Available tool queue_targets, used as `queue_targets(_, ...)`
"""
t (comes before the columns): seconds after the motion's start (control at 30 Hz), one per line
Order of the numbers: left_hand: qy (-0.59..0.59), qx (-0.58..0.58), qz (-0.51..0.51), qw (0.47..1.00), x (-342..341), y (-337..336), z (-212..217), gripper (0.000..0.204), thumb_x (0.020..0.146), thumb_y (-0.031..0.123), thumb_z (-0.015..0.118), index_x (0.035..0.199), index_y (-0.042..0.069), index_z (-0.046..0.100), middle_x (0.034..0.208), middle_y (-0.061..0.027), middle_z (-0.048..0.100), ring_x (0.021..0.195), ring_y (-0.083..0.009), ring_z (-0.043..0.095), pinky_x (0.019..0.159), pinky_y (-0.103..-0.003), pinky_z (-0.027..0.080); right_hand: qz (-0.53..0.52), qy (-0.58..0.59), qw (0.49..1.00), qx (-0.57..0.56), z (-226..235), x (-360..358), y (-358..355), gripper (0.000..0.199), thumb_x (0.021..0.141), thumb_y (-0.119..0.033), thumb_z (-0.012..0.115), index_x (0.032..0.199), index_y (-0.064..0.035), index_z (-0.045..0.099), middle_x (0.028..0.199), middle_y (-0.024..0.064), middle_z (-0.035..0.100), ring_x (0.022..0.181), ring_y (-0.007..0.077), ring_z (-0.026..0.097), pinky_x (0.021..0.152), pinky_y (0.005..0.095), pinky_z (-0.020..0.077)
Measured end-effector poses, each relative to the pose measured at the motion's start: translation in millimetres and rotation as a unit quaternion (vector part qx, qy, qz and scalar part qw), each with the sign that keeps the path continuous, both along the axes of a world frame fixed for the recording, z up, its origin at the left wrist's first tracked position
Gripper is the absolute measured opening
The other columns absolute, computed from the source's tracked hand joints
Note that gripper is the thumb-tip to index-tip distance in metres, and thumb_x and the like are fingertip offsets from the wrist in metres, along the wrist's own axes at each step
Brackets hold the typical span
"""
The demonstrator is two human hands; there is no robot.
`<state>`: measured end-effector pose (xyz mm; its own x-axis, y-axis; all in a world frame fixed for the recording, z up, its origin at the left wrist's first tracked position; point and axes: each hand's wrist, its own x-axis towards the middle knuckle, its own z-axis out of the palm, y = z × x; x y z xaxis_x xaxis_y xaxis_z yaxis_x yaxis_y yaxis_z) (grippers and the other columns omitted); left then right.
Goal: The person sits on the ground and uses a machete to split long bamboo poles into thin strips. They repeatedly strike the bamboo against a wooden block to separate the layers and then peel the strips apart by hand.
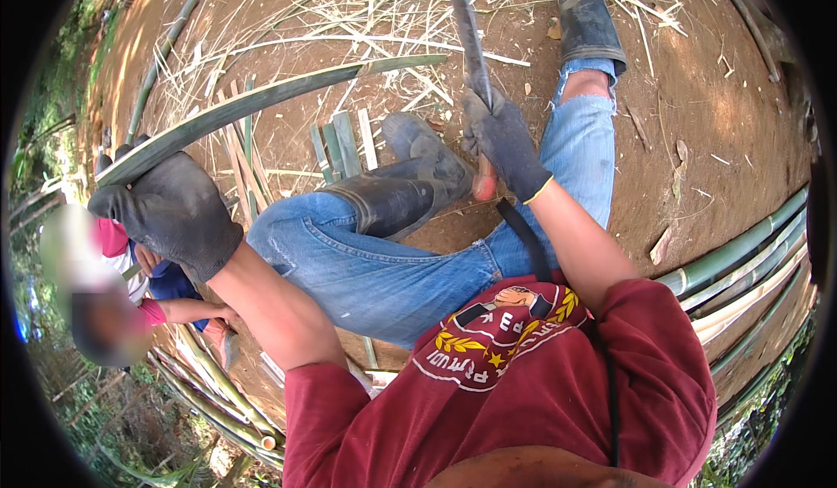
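Note:
My left hand [179, 213], in a dark work glove, is closed round the near end of a long split bamboo strip [279, 100]. The strip runs away to the right, its far end over the shavings. In my right hand [510, 144], also gloved, is a machete [471, 44], gripped by its handle. Its blade points away from me and stands apart from the strip. An orange-brown handle end shows below the glove. Both my legs, in jeans and rubber boots [401, 192], stretch out between and beyond the hands.
Thin bamboo shavings [331, 30] litter the ground ahead. Short split bamboo pieces [344, 144] lie by the near boot. Green bamboo poles [732, 248] are stacked at right, more poles [218, 401] at lower left. Another person [131, 288] is close by on the left.

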<state>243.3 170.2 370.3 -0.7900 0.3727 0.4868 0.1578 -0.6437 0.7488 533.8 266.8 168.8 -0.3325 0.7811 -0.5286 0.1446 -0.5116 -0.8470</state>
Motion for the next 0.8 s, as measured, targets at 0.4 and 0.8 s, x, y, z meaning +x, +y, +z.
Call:
queue_targets(0.4,0.013,-0.006,-0.012,1.000,7,-1,0,0.042,0.091,0.042,0.066,0.111,0.005,0.059,0.112,-0.0086,0.065,0.104,-0.0195,0.059,0.100,-0.041,0.044,0.077,-0.058,0.974,0.206,-10,-17,7,0.045,0.100,-0.035,0.053,0.130,-0.0018,0.056,0.070,-0.0026,0.050,0.062,0.0053,0.050,0.055,0.0262,0.0450)
queue_targets(0.8,0.150,-0.140,0.027,0.978,79,-31,4,0.034,0.093,0.031,0.062,0.116,0.009,0.052,0.106,-0.0085,0.061,0.105,-0.0220,0.060,0.096,-0.040,0.047,0.156,0.053,0.831,0.531,171,-14,-60,0.049,0.091,-0.031,0.063,0.136,-0.0148,0.056,0.069,0.0077,0.058,0.057,0.0257,0.056,0.060,0.0369,0.0418)
